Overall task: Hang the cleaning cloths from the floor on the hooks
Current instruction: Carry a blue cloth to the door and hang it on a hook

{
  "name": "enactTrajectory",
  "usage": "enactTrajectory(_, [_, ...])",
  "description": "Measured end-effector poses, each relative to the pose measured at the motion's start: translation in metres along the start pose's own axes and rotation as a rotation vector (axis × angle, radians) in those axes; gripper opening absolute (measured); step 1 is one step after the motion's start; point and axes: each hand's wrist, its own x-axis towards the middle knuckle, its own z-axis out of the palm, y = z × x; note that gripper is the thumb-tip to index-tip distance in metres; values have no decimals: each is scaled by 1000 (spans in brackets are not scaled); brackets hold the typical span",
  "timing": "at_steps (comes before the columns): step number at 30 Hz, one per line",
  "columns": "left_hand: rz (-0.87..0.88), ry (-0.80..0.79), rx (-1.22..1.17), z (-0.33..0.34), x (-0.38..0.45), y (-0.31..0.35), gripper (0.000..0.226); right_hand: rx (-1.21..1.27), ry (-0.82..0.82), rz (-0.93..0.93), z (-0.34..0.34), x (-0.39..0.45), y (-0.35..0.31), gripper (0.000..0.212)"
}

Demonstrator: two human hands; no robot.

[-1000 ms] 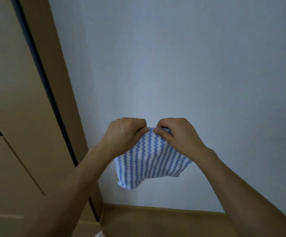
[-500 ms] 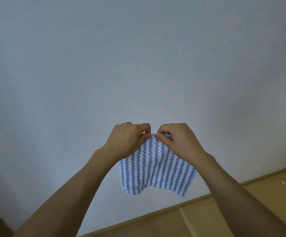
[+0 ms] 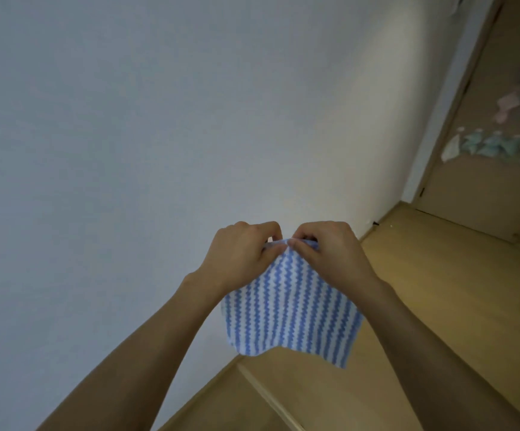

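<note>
A blue-and-white zigzag-striped cleaning cloth [image 3: 289, 312] hangs in the air in front of a plain white wall. My left hand [image 3: 243, 256] and my right hand [image 3: 330, 256] pinch its top edge close together, thumbs nearly touching. The cloth droops below both hands, above the wooden floor. On a brown door at the far right, several pale cloths [image 3: 495, 144] hang in a row; the hooks under them are too blurred to make out.
The white wall [image 3: 159, 135] fills the left and centre. A light wooden floor [image 3: 439, 290] runs to the right toward the brown door [image 3: 485, 188]. A floor sill strip [image 3: 268, 393] crosses the lower centre.
The view has swung to the right: the wooden cabinet on the left has gone, and the floor and the door with hanging cloths have come in. Both hands keep the same pinch on the cloth.
</note>
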Motion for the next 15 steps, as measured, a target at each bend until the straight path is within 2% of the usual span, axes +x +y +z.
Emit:
enactTrajectory(5, [122, -4, -73, 55, 71, 20, 32, -82, 38, 128, -22, 9, 65, 20])
enactTrajectory(15, [330, -29, -204, 146, 239, 31, 30, -242, 168, 370, -57, 76, 182, 19])
